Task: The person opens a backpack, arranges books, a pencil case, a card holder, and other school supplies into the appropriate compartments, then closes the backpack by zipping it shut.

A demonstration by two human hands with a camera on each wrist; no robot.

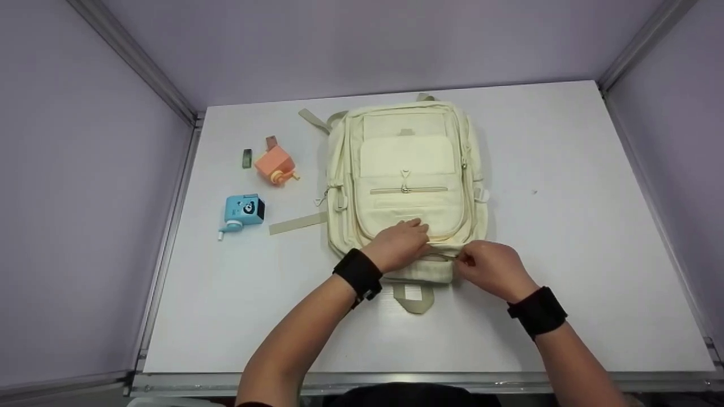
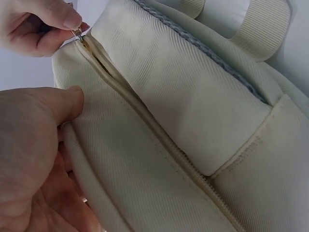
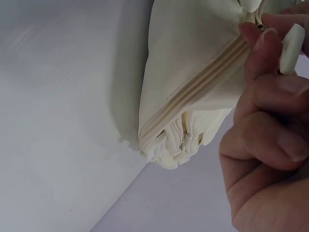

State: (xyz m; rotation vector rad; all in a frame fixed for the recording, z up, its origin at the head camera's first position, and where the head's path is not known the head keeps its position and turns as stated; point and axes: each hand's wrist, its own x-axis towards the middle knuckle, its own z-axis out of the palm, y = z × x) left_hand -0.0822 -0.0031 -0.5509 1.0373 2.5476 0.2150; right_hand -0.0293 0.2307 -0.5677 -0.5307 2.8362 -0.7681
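Observation:
A cream backpack (image 1: pixel 407 155) lies on the table, its grab loop (image 1: pixel 416 305) toward the person. My left hand (image 1: pixel 399 246) holds the fabric beside a zipper near the bag's close end; in the left wrist view its thumb (image 2: pixel 72 104) lies on top and the fingers are curled under the edge. At the zipper's right end my right hand (image 1: pixel 495 268) pinches the metal zipper pull (image 2: pixel 77 33). The zipper (image 2: pixel 159 128) looks mostly closed, with a narrow gap by the pull. A small white piece (image 3: pixel 292 48) shows among the right fingers.
Left of the bag lie a blue crank toy (image 1: pixel 242 210), an orange crank toy (image 1: pixel 274 164), a small dark green block (image 1: pixel 247 159) and a reddish-brown block (image 1: pixel 271 142). A loose strap (image 1: pixel 297 223) extends from the bag. Panels enclose the white table (image 1: pixel 571 226) on three sides.

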